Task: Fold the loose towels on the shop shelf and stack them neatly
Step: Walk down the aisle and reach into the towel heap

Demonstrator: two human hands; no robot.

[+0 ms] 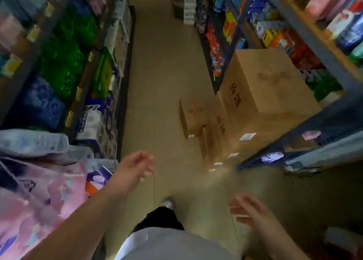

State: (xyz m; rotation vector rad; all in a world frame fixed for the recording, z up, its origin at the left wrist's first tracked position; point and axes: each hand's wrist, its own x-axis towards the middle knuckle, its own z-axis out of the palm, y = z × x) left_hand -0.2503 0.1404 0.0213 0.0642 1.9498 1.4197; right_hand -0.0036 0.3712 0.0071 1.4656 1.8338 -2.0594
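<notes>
I stand in a narrow shop aisle and the frame is blurred by motion. My left hand (135, 164) hangs over the floor with relaxed fingers, holding nothing. My right hand (248, 210) is lower right, fingers spread and empty. Soft pink patterned fabric goods (39, 197) and pale blue ones (33, 142) lie on the shelf at the lower left, beside my left forearm. I cannot tell whether these are towels. Neither hand touches them.
Stacked cardboard boxes (261, 91) stand on the floor along the right shelving, narrowing the aisle. Smaller boxes (190, 120) sit in front of them. Shelves of packaged goods (64, 49) line the left. A beige tiled floor (163, 67) runs ahead. My shoe (168, 202) is below.
</notes>
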